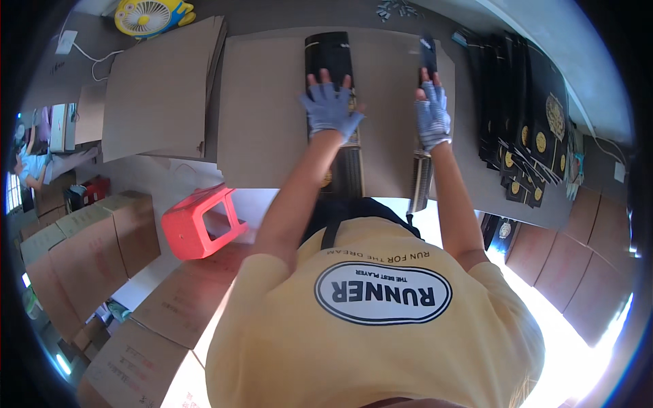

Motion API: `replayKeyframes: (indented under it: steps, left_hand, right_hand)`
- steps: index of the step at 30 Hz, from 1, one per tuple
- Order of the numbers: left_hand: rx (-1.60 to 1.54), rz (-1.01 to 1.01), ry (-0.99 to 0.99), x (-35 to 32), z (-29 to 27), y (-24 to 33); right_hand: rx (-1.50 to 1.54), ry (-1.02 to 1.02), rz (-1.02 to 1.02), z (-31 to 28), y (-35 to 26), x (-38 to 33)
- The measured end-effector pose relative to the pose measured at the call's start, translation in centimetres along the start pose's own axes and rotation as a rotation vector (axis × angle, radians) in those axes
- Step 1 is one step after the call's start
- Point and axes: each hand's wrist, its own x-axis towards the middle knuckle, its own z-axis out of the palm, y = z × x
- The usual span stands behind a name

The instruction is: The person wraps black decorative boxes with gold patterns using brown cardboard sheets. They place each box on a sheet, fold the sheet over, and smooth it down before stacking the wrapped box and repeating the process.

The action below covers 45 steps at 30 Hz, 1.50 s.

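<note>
Off to the far left, brown cardboard cartons [88, 251] stand on the floor beside a red plastic stool [198, 221], and a yellow desk fan [151, 15] sits at the far left corner of the desk [469, 183]. Loose flat cardboard sheets [160, 88] lie on the left part of it, one overlapping the next.

Nearer the middle, the left hand [330, 107], in a blue-grey fingerless glove, lies flat with fingers spread wide on a long black flat-folded box with gold print [330, 58], which runs from the far edge back toward the person over the big brown cardboard sheet [262, 112]. It grips nothing; it only presses down. To my eye, pressure that is off-centre could let the glossy piece skid or skew on the cardboard.

Further right, the right hand [432, 115], gloved the same way, has its fingers curled around a narrow black folded panel [428, 54] stood on edge. How tightly it is held I cannot tell. A loose hold could let the panel tip over or crease along its fold.

Along the right edge lies a fanned stack of black printed flat boxes [520, 115]. The right elbow passes near it, and a careless sweep might nudge those over the desk's near edge.
</note>
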Motion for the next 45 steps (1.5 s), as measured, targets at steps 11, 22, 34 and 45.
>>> replayKeyframes:
  steps: [11, 22, 34, 45]
  left_hand:
    - [0.059, -0.121, -0.004, 3.1, 1.4, 0.2]
    - [-0.021, -0.099, -0.056, 5.4, 3.4, -0.7]
    - [0.130, -0.069, 0.285, 4.1, 7.9, -0.2]
    - [0.250, -0.051, 0.311, 3.9, 7.8, 0.3]
  right_hand:
    - [-0.323, -0.123, 0.030, 2.2, -2.6, 0.9]
    - [-0.367, -0.196, 0.042, 4.3, -0.3, 0.7]
    - [-0.652, -0.042, -0.037, 9.5, 0.3, -1.7]
    - [-0.633, 0.001, -0.133, 10.3, 0.6, -2.0]
